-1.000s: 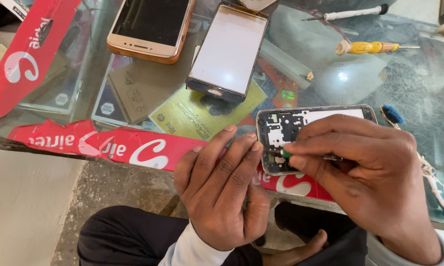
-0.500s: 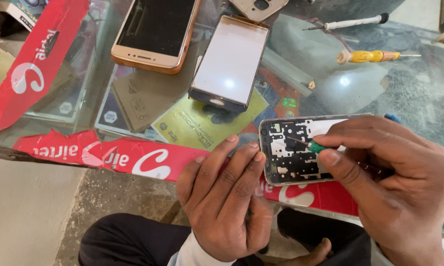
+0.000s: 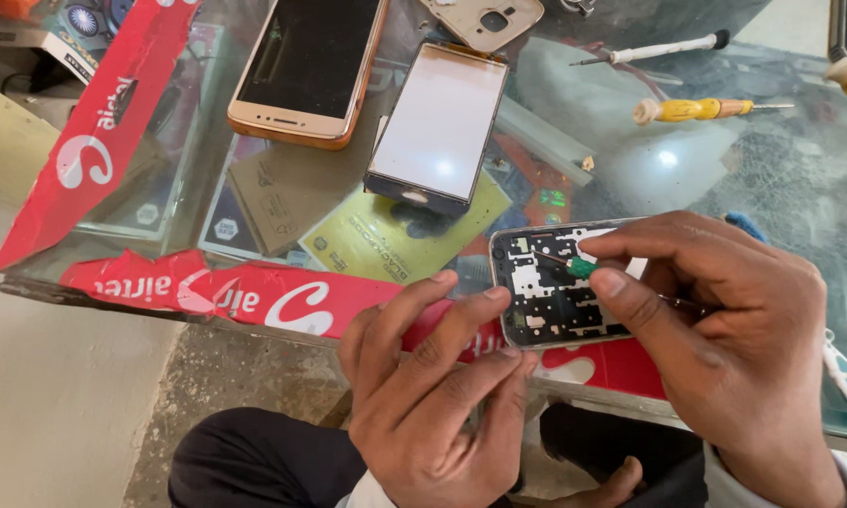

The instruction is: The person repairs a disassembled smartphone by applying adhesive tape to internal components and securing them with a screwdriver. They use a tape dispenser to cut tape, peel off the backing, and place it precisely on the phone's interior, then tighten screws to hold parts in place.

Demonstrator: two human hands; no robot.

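Opened phone frame [image 3: 560, 287], its dark inner side with pale metal parts turned upward, is held at the near edge of the glass table [image 3: 781, 188], above a red printed strip [image 3: 207, 292] stuck along that edge. The frame is steadied from the left by the left hand [image 3: 437, 395], whose fingertips [image 3: 494, 296] are pressed against its left and lower sides; the hand is not closed around it but spread, fingers resting on the rim. A small screwdriver with a green collar [image 3: 581, 267] is pinched between thumb and forefinger of the right hand [image 3: 724, 329], and its thin tip is set down on the upper part of the frame's interior. The right hand is closed on this tool and laid partly over the frame's right end. Beyond the frame, a detached display panel [image 3: 439, 124] with a pale, reflective face is lying on the glass, just beside a gold-edged phone [image 3: 310, 66] with a dark screen. A gold back cover [image 3: 484, 19] is seen at the top edge. Well apart to the right, a white-handled screwdriver [image 3: 658, 49] and a yellow-handled screwdriver [image 3: 701, 109] are laid on the glass. Cards and packets are visible beneath the glass surface. Dark-trousered knees [image 3: 263, 461] are seen below the table edge.
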